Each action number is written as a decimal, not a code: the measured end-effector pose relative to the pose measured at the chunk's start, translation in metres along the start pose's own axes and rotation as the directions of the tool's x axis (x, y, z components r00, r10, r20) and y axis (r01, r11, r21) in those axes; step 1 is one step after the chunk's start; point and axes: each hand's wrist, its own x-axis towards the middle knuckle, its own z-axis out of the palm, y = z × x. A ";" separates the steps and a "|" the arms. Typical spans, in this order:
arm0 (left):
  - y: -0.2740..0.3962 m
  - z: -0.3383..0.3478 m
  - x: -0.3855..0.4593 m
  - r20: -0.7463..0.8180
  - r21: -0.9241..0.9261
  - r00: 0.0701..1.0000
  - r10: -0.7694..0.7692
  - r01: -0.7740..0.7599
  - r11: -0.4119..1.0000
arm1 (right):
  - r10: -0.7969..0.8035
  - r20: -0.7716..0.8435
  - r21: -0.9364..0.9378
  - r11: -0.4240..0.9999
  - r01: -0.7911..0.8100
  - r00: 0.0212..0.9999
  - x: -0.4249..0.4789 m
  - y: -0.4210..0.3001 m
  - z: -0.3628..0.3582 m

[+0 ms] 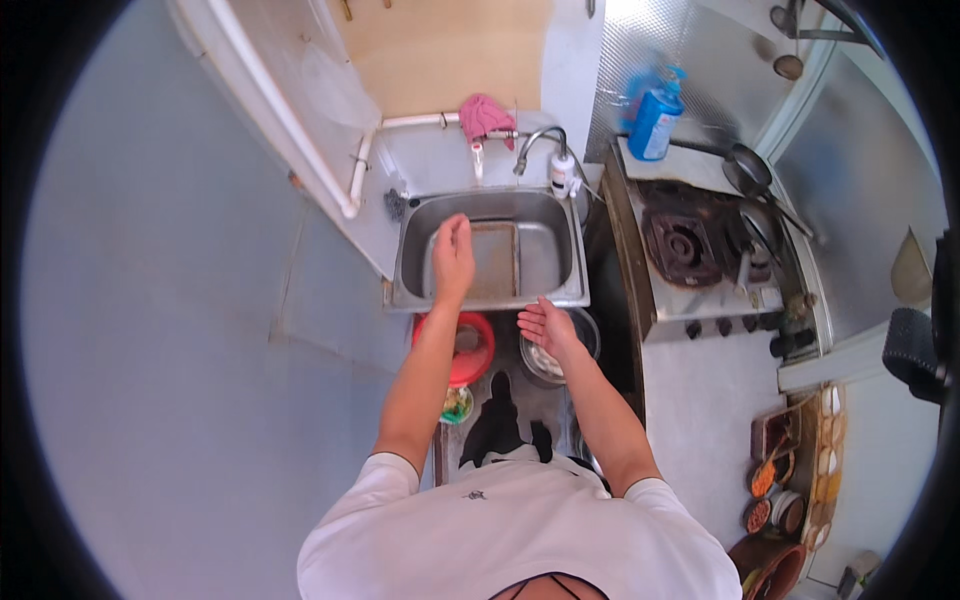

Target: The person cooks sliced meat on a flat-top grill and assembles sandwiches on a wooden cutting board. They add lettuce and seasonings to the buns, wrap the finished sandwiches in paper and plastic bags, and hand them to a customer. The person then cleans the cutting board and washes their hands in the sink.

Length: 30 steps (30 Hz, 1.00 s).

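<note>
Over the stainless steel sink [581, 281], my left hand [454, 251] is raised with its fingers close together. Its palm is turned from view, and I cannot tell whether anything is in it. In the basin beneath lies a flat rectangular tray or board [493, 262] with a brownish rim. My right hand [551, 328] is at the sink's front edge, palm turned up, fingers spread, holding nothing. Below it on the floor stands a round metal pot [592, 341] with pale contents, partly covered by the hand. Behind the basin rises a curved faucet [536, 136].
To the right are a stained gas stove [679, 246], pans [746, 171] and a blue pump bottle [657, 127]. A pink cloth [486, 118] hangs on the pipe. On the floor sit a red basin [476, 352] and a small container of scraps [456, 405]. Spice bowls [759, 480] line the counter.
</note>
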 end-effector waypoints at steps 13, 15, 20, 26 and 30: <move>-0.058 0.096 0.204 0.132 0.355 0.989 0.071 -0.114 0.928 | 0.087 0.064 0.249 0.963 -0.100 0.994 0.233 -0.101 0.119; -0.106 0.083 0.200 -0.043 0.085 0.991 -0.129 0.132 0.988 | 0.087 0.042 0.397 0.913 -0.096 0.995 0.255 -0.103 0.144; -0.156 0.054 0.142 0.266 -0.036 0.552 -0.790 0.825 0.564 | -0.083 -0.176 -0.073 0.995 0.071 0.981 0.275 -0.091 0.174; -0.265 0.071 0.109 0.595 0.131 0.281 -0.752 0.890 0.437 | -0.193 0.180 -0.063 0.976 0.207 0.965 0.264 -0.053 0.128; -0.293 0.079 0.087 0.684 -0.472 0.359 -0.635 0.881 -0.011 | -0.179 0.130 0.292 0.947 0.135 0.975 0.288 -0.035 0.117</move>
